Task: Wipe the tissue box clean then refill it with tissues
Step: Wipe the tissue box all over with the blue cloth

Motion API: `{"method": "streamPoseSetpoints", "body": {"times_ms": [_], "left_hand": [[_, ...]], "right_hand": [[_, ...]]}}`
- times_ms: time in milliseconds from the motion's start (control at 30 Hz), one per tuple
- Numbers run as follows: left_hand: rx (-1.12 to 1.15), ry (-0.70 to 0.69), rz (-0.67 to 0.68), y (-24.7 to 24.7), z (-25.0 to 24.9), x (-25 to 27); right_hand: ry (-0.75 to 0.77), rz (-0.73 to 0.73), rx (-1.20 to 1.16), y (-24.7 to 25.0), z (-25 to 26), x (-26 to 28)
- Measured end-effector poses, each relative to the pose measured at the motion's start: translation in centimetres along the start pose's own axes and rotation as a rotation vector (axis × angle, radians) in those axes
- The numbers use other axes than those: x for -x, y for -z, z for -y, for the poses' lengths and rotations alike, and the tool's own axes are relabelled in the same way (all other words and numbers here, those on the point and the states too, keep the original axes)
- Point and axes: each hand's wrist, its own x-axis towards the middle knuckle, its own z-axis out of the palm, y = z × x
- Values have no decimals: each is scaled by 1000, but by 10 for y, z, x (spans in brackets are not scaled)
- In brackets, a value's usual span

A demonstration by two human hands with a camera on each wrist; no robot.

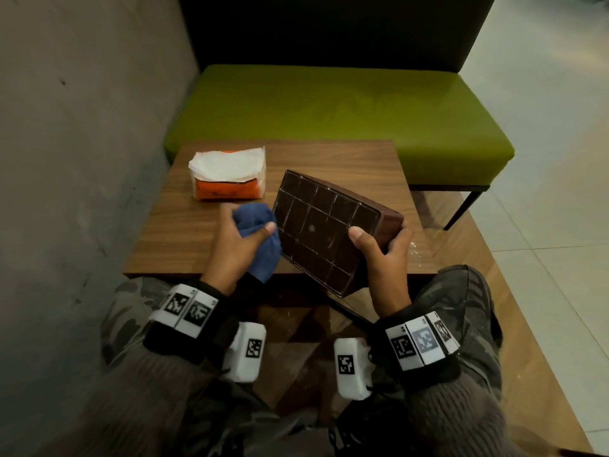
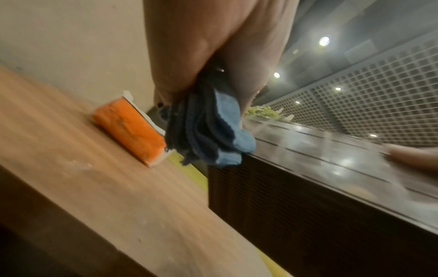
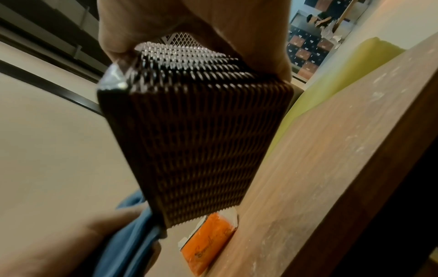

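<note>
The dark brown woven tissue box [image 1: 326, 225] is tilted up over the near edge of the table, its gridded underside facing me. My right hand [image 1: 382, 245] grips its right end, thumb on the underside, fingers round the woven side [image 3: 194, 142]. My left hand [image 1: 240, 239] holds a bunched blue cloth [image 1: 260, 239] against the box's left edge; in the left wrist view the cloth [image 2: 213, 131] touches the glossy underside [image 2: 331, 165]. An orange pack of tissues [image 1: 227, 174], torn open with white sheets showing, lies at the table's far left.
The small wooden table [image 1: 362, 159] stands against a grey wall [image 1: 82, 127] on the left. A green bench seat [image 1: 329, 107] with a dark backrest runs behind it. Pale floor tiles [image 1: 543, 159] lie to the right. My knees sit under the table's near edge.
</note>
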Motion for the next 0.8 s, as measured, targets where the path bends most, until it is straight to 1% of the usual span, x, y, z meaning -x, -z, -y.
{"method": "streamPoseSetpoints", "body": {"times_ms": [67, 100, 167, 200, 233, 300, 333, 400, 467, 533, 600, 667, 733, 800], "left_hand": [[44, 63, 18, 14, 5, -13], [106, 131, 68, 20, 7, -15], [236, 259, 231, 28, 10, -15], [291, 289, 311, 30, 14, -13], [355, 303, 367, 30, 17, -9], [475, 348, 455, 29, 22, -2], [489, 365, 492, 29, 23, -1], [440, 333, 549, 26, 26, 0], [435, 302, 550, 22, 25, 2], [529, 318, 518, 17, 25, 5], [599, 284, 454, 9, 23, 9], [645, 268, 371, 2, 24, 9], [697, 300, 344, -6, 22, 9], [669, 312, 357, -13, 22, 10]], "right_hand": [[-59, 23, -44, 6, 1, -4], [-100, 37, -76, 8, 2, -6], [-182, 100, -123, 9, 4, -10], [-228, 144, -140, 8, 5, -10], [-269, 188, -159, 8, 6, -11], [-311, 230, -180, 9, 11, -10], [-314, 241, -190, 10, 14, -11], [-299, 293, -211, 14, 20, -12], [-264, 313, -208, 17, 24, -15], [-226, 275, -172, 17, 25, -17], [-198, 210, -141, 20, 23, -16], [-193, 187, -159, 21, 16, -11], [-231, 255, -203, 14, 7, 0], [-272, 292, -241, 4, -3, 7]]}}
